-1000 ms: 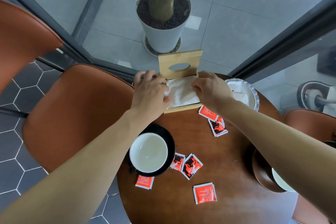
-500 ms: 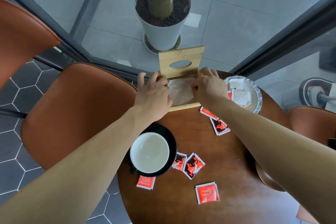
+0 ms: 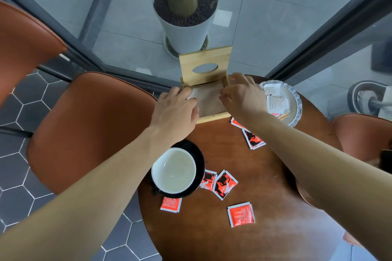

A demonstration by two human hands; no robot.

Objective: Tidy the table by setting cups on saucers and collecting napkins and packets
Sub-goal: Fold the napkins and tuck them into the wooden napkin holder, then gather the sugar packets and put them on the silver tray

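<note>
Napkins [image 3: 209,99] lie flat in the open box [image 3: 205,82] at the counter's far edge, between my left hand [image 3: 176,112] and right hand [image 3: 241,95], both unclenched, fingertips pressing its sides.

You have only one view, from the camera worn on your head. It looks forward and steeply down over the round worktop [image 3: 265,176], so you see its surface almost from above. Your two forearms enter from the bottom corners and reach away from you; the left hand [image 3: 176,110] and the right hand [image 3: 241,95] meet near the far edge. The lens is wide: the window frames bend at the sides, and the plant pot [image 3: 186,32] stands beyond the glass.
</note>
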